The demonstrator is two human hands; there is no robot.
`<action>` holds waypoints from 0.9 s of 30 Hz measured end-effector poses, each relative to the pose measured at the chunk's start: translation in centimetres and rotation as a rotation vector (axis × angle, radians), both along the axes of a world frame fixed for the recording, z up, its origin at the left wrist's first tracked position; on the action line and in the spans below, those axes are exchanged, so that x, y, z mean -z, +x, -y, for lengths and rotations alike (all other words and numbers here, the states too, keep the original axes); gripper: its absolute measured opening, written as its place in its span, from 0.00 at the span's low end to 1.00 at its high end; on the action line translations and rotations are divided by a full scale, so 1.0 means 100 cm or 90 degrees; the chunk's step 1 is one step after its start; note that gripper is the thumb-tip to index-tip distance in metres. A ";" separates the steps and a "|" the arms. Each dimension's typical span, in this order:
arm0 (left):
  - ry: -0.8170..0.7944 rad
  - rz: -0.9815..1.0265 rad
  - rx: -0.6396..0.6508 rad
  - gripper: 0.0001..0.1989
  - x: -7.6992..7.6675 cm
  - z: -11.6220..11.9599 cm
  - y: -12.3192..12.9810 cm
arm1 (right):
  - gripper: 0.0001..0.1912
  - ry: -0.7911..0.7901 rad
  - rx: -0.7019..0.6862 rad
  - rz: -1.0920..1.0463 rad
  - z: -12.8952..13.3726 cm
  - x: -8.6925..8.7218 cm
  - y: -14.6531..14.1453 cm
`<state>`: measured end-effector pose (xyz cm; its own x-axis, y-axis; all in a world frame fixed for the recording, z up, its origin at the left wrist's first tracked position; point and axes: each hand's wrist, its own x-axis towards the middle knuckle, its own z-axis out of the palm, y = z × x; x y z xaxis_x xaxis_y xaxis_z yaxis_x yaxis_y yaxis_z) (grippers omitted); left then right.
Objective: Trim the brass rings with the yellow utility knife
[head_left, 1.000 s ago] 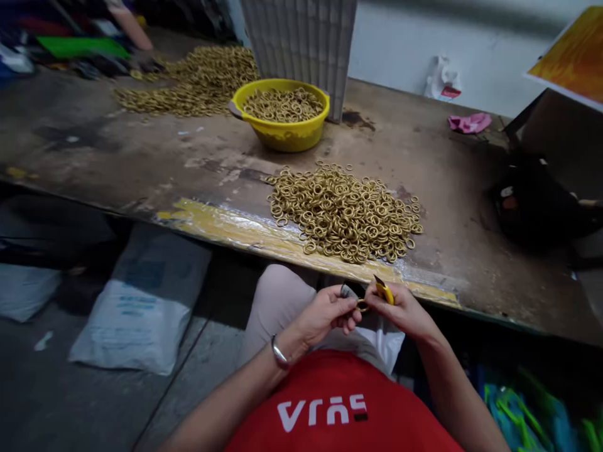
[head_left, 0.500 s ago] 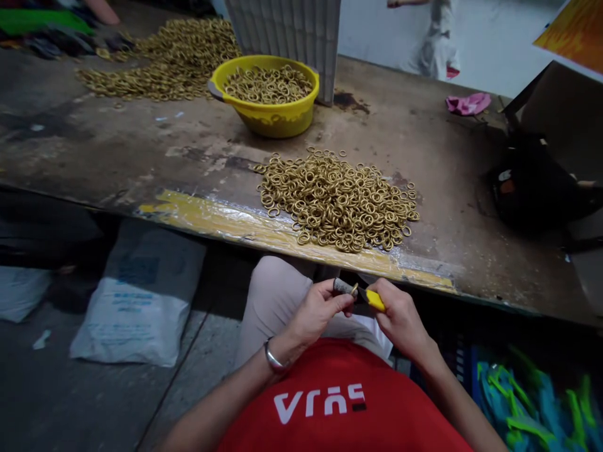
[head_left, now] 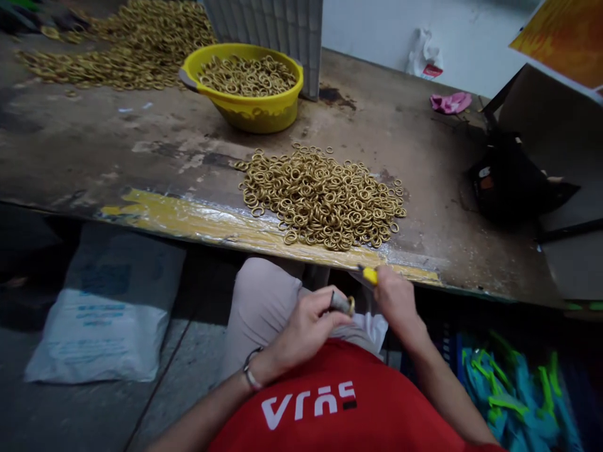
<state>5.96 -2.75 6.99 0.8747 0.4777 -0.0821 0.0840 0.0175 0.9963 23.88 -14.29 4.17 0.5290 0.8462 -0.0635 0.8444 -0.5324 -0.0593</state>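
Observation:
My left hand (head_left: 311,321) is closed above my lap, with a gold-coloured ring (head_left: 351,306) at its fingertips. A grey cylindrical piece (head_left: 338,302) sits beside the ring; whether it is a wrapping on the index finger or a separate tube, I cannot tell. My right hand (head_left: 396,301) grips a yellow-handled knife (head_left: 370,275), its dark tip pointing left, apart from the ring. On the table just beyond both hands lies a heap of gold-coloured rings (head_left: 325,198).
A yellow basin (head_left: 264,116) of rings stands behind the heap, before a grey ridged panel (head_left: 273,31). A larger ring pile (head_left: 141,37) lies far left. Yellow tape covers the table edge (head_left: 188,216). A black bag (head_left: 509,179) is at right, a white sack (head_left: 113,307) on the floor.
My right hand has lifted the knife up and away from the ring. My left hand has moved slightly down and left. The view has shifted to the right.

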 end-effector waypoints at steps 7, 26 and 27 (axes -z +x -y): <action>-0.126 -0.050 0.034 0.10 0.013 -0.008 0.006 | 0.10 0.181 0.044 0.039 -0.013 0.005 0.072; -0.584 -0.053 0.011 0.19 0.059 -0.009 0.024 | 0.14 0.304 0.034 -0.028 -0.044 0.008 0.111; -0.568 -0.065 0.008 0.20 0.060 -0.009 0.025 | 0.15 0.320 0.034 -0.054 -0.044 0.007 0.110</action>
<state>8.47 -1.89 1.00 0.8475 0.1890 -0.4959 0.1771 0.7802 0.6000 34.89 -9.91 3.49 0.5830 0.7553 0.2993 0.7979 -0.4630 -0.3860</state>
